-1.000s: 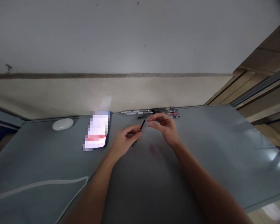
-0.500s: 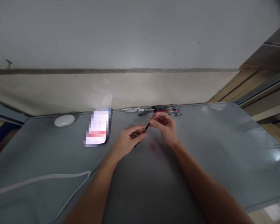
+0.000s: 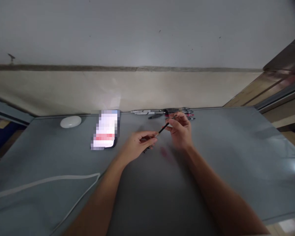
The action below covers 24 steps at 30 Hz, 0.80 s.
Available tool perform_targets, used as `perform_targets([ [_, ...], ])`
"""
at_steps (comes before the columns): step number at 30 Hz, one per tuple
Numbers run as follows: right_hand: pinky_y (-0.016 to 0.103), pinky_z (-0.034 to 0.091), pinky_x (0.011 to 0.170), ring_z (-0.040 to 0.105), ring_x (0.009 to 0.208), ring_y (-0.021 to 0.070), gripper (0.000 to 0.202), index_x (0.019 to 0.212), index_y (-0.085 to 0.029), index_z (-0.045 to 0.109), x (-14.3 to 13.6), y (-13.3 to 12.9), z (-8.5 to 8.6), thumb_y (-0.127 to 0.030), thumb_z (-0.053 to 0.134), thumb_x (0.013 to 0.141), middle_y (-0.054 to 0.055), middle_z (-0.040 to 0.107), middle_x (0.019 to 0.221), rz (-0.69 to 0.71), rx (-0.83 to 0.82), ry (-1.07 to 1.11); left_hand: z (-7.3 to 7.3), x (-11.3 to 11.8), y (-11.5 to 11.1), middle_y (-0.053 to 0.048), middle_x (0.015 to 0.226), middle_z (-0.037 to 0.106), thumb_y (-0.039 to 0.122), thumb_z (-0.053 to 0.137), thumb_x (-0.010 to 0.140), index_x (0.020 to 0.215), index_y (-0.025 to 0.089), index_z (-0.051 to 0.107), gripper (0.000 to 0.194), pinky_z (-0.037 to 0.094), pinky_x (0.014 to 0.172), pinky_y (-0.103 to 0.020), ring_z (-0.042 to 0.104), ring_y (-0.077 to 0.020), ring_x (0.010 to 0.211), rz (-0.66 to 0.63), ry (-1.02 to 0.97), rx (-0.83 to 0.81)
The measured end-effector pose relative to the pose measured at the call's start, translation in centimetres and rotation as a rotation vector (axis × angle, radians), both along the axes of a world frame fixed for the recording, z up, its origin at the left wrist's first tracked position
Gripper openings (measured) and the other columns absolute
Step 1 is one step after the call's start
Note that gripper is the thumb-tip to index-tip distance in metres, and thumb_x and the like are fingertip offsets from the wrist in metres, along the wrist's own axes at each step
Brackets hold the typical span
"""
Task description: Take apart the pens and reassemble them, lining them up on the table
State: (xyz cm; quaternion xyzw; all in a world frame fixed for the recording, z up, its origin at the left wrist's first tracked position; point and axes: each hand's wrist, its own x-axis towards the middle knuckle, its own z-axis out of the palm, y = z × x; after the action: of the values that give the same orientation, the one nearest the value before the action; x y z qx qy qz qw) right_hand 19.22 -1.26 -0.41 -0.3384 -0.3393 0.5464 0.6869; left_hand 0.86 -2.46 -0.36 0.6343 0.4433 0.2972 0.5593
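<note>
A slim black pen (image 3: 164,128) slants between my two hands above the grey tabletop. My left hand (image 3: 138,146) pinches its lower part, and a dark end (image 3: 146,150) shows below those fingers. My right hand (image 3: 181,131) has thumb and fingers closed on the upper part, partly covering it. A small pale section appears beside my left fingertips; whether the pen is in one piece there I cannot tell. Just beyond my right hand lies a row of several pens (image 3: 179,110), mostly dark with some red. White pens (image 3: 147,112) and a dark grey pen (image 3: 156,116) lie left of them.
A phone (image 3: 106,129) with a lit, blurred-out screen lies left of my hands. Further left sits a white oval case (image 3: 71,122). A white cable (image 3: 63,177) crosses the table's left front. The wall (image 3: 147,87) borders the table's (image 3: 226,147) back edge.
My right hand has shifted slightly right and up, away from my left hand, and more black barrel shows between them. The pen now lies at a flatter slant. The whole view has shifted slightly.
</note>
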Motion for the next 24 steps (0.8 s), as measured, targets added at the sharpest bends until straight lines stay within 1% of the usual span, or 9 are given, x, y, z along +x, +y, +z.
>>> perform_targets([
  [4,0.02,0.057,0.06,0.062,0.068,0.0061,0.024,0.081,-0.028,0.059,1.1,0.5,0.3,-0.019,0.075,0.065,-0.009,0.061,0.081,-0.07,-0.001,0.144,0.3,-0.3,0.1,-0.005,0.093,0.071,0.039,0.066,0.082,0.111,0.02,0.068,0.035,0.052,0.069,-0.028,0.063,-0.0128,0.069,0.001,-0.028,-0.074],
  [6,0.02,0.057,0.061,0.062,0.067,0.0058,0.023,0.082,-0.028,0.059,1.6,0.8,0.3,-0.02,0.075,0.066,-0.009,0.062,0.082,-0.103,-0.017,0.207,0.4,-0.4,0.1,-0.006,0.093,0.072,0.038,0.066,0.082,0.111,0.019,0.067,0.035,0.052,0.071,-0.028,0.064,-0.0131,0.07,0.033,-0.069,-0.097],
  [8,0.02,0.057,0.062,0.062,0.067,0.0055,0.022,0.082,-0.028,0.06,2.0,0.9,0.1,-0.02,0.075,0.067,-0.009,0.064,0.082,-0.101,-0.04,0.231,0.4,-0.4,0.1,-0.005,0.092,0.071,0.037,0.066,0.083,0.111,0.019,0.067,0.033,0.052,0.073,-0.029,0.065,-0.0132,0.071,0.07,-0.145,-0.11],
  [11,0.02,0.058,0.061,0.062,0.068,0.0062,0.021,0.082,-0.027,0.062,2.1,0.7,-0.2,-0.019,0.075,0.068,-0.008,0.063,0.082,0.0,-0.068,0.211,0.2,-0.4,0.3,-0.005,0.092,0.07,0.033,0.066,0.084,0.107,0.019,0.067,0.027,0.053,0.076,-0.03,0.066,-0.0141,0.075,0.123,-0.338,-0.151],
  [15,0.022,0.059,0.057,0.06,0.068,0.0077,0.021,0.082,-0.027,0.065,1.7,0.2,-0.6,-0.019,0.076,0.067,-0.007,0.06,0.083,0.194,-0.097,0.13,0.1,-0.2,0.6,-0.003,0.089,0.068,0.026,0.07,0.081,0.101,0.018,0.068,0.022,0.056,0.072,-0.031,0.067,-0.0154,0.076,0.208,-0.576,-0.291],
  [18,0.025,0.059,0.058,0.059,0.069,0.0085,0.02,0.082,-0.027,0.065,1.5,-0.2,-0.8,-0.021,0.077,0.068,-0.006,0.059,0.084,0.283,-0.113,0.047,0.0,-0.1,0.7,-0.003,0.088,0.067,0.023,0.069,0.081,0.102,0.017,0.067,0.022,0.057,0.07,-0.032,0.067,-0.0163,0.076,0.244,-0.657,-0.388],
  [21,0.026,0.059,0.062,0.059,0.071,0.0093,0.019,0.084,-0.027,0.066,1.5,-0.3,-0.9,-0.023,0.076,0.069,-0.005,0.06,0.085,0.327,-0.118,-0.007,0.0,-0.1,0.7,-0.003,0.091,0.067,0.018,0.068,0.081,0.104,0.017,0.067,0.023,0.058,0.075,-0.037,0.067,-0.0167,0.079,0.25,-0.708,-0.443],
  [24,0.028,0.059,0.067,0.059,0.073,0.0102,0.019,0.086,-0.027,0.066,1.6,-0.3,-1.0,-0.025,0.075,0.07,-0.003,0.061,0.087,0.35,-0.12,-0.043,-0.1,0.0,0.7,-0.003,0.094,0.068,0.01,0.068,0.078,0.106,0.018,0.067,0.029,0.058,0.08,-0.04,0.066,-0.0161,0.081,0.259,-0.733,-0.457],
])
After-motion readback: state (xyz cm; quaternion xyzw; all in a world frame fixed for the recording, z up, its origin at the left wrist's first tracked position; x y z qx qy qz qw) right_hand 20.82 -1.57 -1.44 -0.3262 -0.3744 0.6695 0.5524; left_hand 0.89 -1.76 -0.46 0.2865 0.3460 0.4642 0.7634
